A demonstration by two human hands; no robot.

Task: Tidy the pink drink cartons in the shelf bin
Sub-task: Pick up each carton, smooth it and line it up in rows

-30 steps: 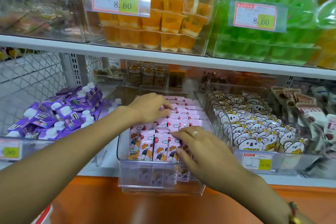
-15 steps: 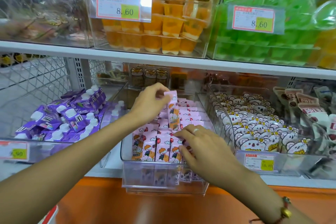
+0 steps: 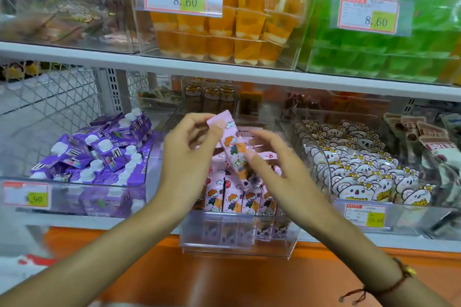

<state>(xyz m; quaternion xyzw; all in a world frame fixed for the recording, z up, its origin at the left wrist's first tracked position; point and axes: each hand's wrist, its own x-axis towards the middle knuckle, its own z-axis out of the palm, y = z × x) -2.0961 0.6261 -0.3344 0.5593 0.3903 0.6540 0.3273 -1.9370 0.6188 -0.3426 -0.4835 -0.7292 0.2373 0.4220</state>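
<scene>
We judge the tidying about midway. At the front of the clear shelf bin (image 3: 239,244) a row of pink drink cartons (image 3: 237,197) stands upright and faces out — that part looks done — while the ones behind lie flat and loose and are not yet squared up. One lifted carton (image 3: 233,147) hangs tilted above the bin, out of the row, top end up and to the left. Our left hand (image 3: 185,157) pinches that top end between thumb and fingers, a closed grip on the carton. Our right hand (image 3: 279,169) is spread open, fingertips touching the carton's lower part — steadying, not holding.
</scene>
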